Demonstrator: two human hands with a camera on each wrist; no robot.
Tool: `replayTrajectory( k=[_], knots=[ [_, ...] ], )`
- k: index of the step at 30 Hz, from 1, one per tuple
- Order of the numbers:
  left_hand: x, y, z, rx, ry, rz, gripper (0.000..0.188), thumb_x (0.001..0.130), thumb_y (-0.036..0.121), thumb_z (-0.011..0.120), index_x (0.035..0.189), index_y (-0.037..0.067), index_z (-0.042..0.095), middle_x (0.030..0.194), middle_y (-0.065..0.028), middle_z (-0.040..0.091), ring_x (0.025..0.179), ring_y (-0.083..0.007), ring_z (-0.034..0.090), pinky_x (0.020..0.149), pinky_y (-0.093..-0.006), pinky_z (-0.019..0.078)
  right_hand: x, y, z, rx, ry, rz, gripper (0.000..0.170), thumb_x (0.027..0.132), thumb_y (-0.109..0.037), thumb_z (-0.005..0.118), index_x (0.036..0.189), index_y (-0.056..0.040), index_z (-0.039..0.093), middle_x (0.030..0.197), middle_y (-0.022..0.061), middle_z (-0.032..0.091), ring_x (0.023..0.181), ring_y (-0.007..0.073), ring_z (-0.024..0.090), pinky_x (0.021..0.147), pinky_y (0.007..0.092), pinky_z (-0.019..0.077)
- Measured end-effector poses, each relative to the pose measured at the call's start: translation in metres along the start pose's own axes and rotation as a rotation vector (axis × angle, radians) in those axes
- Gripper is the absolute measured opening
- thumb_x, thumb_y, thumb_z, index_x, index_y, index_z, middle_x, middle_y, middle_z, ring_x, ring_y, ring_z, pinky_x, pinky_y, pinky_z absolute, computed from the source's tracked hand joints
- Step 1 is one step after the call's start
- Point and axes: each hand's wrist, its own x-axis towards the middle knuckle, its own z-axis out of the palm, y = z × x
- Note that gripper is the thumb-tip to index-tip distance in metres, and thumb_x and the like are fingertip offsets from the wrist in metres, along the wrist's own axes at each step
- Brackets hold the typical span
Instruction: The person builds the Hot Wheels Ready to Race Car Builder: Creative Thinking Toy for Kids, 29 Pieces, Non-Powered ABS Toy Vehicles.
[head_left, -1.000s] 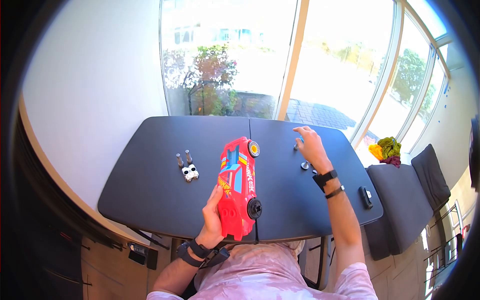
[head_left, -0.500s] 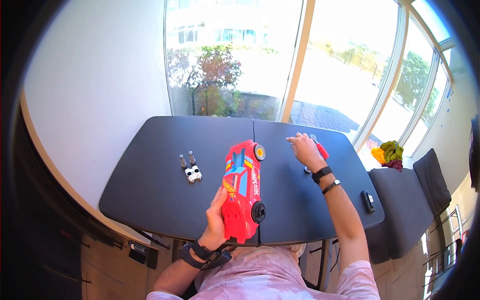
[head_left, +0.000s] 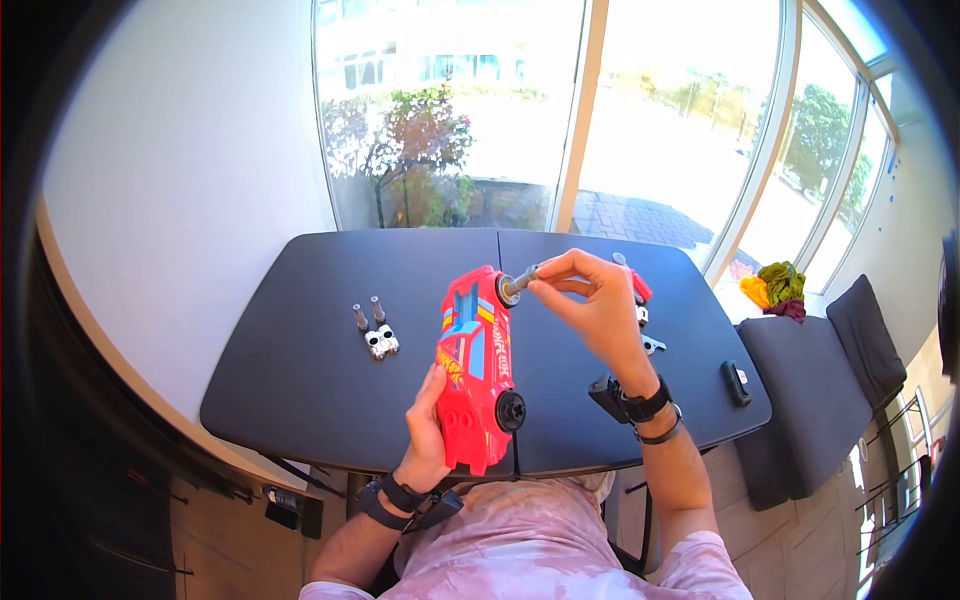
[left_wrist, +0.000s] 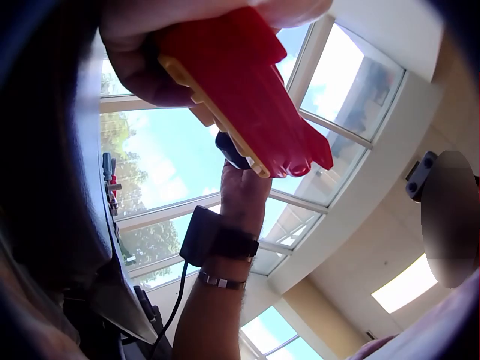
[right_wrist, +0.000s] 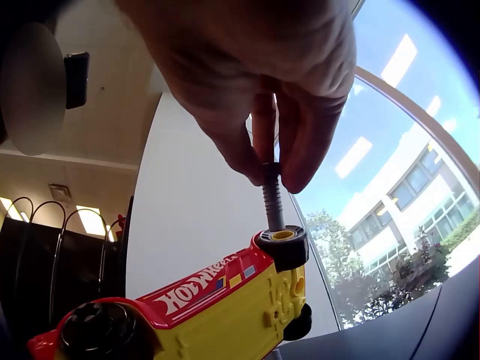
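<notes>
A red toy car [head_left: 467,365] is held up over the table by my left hand [head_left: 426,445], which grips its rear end. My right hand [head_left: 603,318] pinches a grey screw [head_left: 521,281] between thumb and fingers. In the right wrist view the ribbed shaft of the screw [right_wrist: 273,204] points down at the yellow hub of the front wheel [right_wrist: 283,238], its tip at the hub's opening. The car's underside [right_wrist: 225,322] is yellow. A black wheel [head_left: 510,410] sits at the car's near end.
Two grey screws [head_left: 377,309] stand beside a white and black part [head_left: 382,342] on the left of the dark table [head_left: 290,380]. Behind my right hand lie a red-handled tool [head_left: 641,288] and small parts; a black case [head_left: 735,383] lies near the right edge.
My right hand has come from the table's right side to the car's front wheel and now holds a grey screw. My left hand still grips the car.
</notes>
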Motion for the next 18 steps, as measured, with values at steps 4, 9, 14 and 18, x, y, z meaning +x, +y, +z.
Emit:
replayTrajectory(
  k=[4,9,14,18],
  knots=[
    [-0.001,0.001,0.001,0.016,-0.009,0.004,0.051,0.123,0.040,0.048,0.161,0.005,0.048,0.148,-0.0183,0.070,0.126,-0.0289,0.078,0.106,-0.0464,0.0665,-0.005,0.000,0.008,-0.080,-0.002,-0.026,0.014,0.098,0.000,0.086,0.111,0.0037,0.081,0.103,0.0121,0.086,0.099,0.0204,0.086,0.091,0.0316,0.0696],
    [-0.001,-0.001,-0.001,0.026,-0.021,0.017,0.051,0.123,0.040,0.049,0.160,0.005,0.048,0.146,-0.0181,0.071,0.125,-0.0284,0.079,0.105,-0.0457,0.0665,-0.009,-0.006,0.010,-0.260,-0.010,-0.121,0.018,0.096,-0.003,0.088,0.113,0.0021,0.083,0.097,0.0140,0.084,0.091,0.0236,0.086,0.085,0.0335,0.0672],
    [-0.003,0.000,0.002,0.086,-0.015,0.043,0.049,0.122,0.040,0.050,0.156,0.005,0.050,0.143,-0.0172,0.072,0.122,-0.0272,0.079,0.104,-0.0439,0.0666,-0.010,-0.011,0.005,-0.538,-0.154,-0.031,0.022,0.106,-0.019,0.081,0.110,0.0029,0.082,0.096,0.0199,0.080,0.080,0.0336,0.079,0.073,0.0423,0.0597],
    [0.000,-0.002,-0.005,0.092,-0.007,0.037,0.052,0.122,0.042,0.051,0.157,0.005,0.050,0.143,-0.0165,0.072,0.123,-0.0266,0.079,0.104,-0.0436,0.0661,-0.009,-0.007,-0.003,-0.694,-0.260,0.215,0.033,0.114,-0.028,0.070,0.102,0.0018,0.078,0.096,0.0245,0.074,0.078,0.0444,0.070,0.068,0.0506,0.0519]
  ],
)
